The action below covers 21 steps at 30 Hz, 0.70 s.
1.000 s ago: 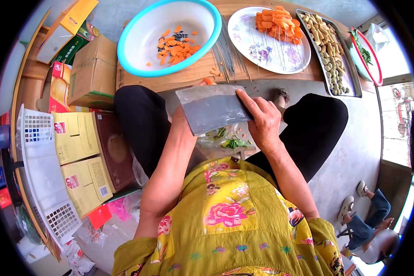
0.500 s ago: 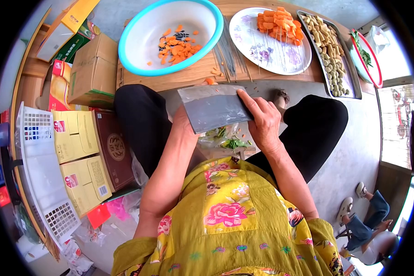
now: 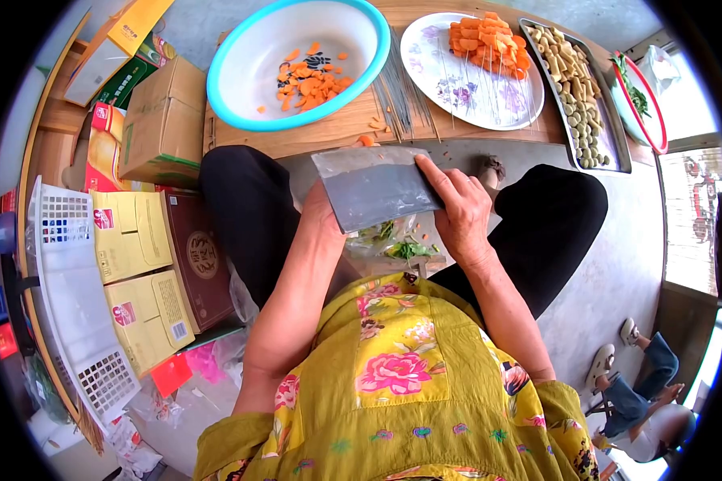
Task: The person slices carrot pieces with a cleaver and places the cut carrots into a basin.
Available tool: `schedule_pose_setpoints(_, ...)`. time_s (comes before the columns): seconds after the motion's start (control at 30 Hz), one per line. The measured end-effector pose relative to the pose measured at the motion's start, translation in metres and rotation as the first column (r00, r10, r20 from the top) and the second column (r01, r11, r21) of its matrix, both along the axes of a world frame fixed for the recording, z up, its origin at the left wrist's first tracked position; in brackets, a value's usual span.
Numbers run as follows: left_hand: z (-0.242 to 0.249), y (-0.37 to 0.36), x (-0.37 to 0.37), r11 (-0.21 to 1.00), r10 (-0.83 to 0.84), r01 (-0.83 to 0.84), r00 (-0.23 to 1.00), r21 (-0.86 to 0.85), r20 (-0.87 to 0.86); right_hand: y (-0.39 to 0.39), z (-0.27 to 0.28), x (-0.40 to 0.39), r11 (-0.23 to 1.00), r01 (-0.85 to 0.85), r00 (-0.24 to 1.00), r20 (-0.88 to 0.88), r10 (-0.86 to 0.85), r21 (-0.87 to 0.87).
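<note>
A wide grey cleaver blade (image 3: 377, 192) lies across the space between my knees. My right hand (image 3: 460, 200) is closed round its right end, with the index finger along the top of the blade. My left hand (image 3: 319, 210) is mostly behind the blade's left side, and its fingers are hidden. A bit of orange carrot (image 3: 367, 141) shows just above the blade's upper edge. Beyond it, a white basin with a blue rim (image 3: 376, 60) holds carrot slices (image 3: 309, 86). Thin metal skewers (image 3: 397, 88) lie beside it on the wooden table (image 3: 289, 143).
A floral plate (image 3: 425, 68) bears skewered carrot slices (image 3: 489, 44). A metal tray (image 3: 615, 152) of brownish and green pieces stands to its right, then a red-rimmed bowl (image 3: 660, 132). Boxes (image 3: 164, 120) stand at left. A seated person (image 3: 642, 401) is at lower right.
The blade and my right hand have shifted very slightly to the right. Otherwise the scene looks the same.
</note>
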<state>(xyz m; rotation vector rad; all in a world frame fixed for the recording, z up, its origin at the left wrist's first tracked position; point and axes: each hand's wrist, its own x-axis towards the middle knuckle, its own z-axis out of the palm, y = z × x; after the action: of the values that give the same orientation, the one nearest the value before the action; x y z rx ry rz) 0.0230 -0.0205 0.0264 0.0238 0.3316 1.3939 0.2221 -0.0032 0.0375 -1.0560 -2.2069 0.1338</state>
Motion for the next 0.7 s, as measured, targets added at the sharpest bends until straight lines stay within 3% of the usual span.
schedule_pose_setpoints(0.17,0.005,0.002,0.003,0.997,0.051,-0.061,0.984,-0.050,-0.168,0.001,-0.001,0.000,1.000,-0.006,1.000,-0.004,0.006,0.000)
schedule_pose_setpoints(0.27,0.008,0.000,0.004,0.996,0.042,-0.055,0.982,-0.070,-0.185,0.000,-0.001,0.000,1.000,-0.006,1.000,-0.003,0.006,0.002)
schedule_pose_setpoints(0.5,0.006,0.000,0.001,0.999,-0.024,0.021,0.995,0.033,0.094,0.001,-0.002,0.000,1.000,0.005,1.000,0.003,-0.005,0.012)
schedule_pose_setpoints(0.57,0.020,0.000,0.006,0.989,0.050,-0.059,0.996,-0.133,-0.069,0.001,-0.003,0.000,1.000,0.005,1.000,0.000,-0.005,0.011)
schedule_pose_setpoints(0.7,0.019,0.000,0.005,0.992,0.060,-0.068,0.995,-0.104,-0.081,0.001,-0.004,0.000,1.000,0.000,1.000,-0.003,0.000,0.005)
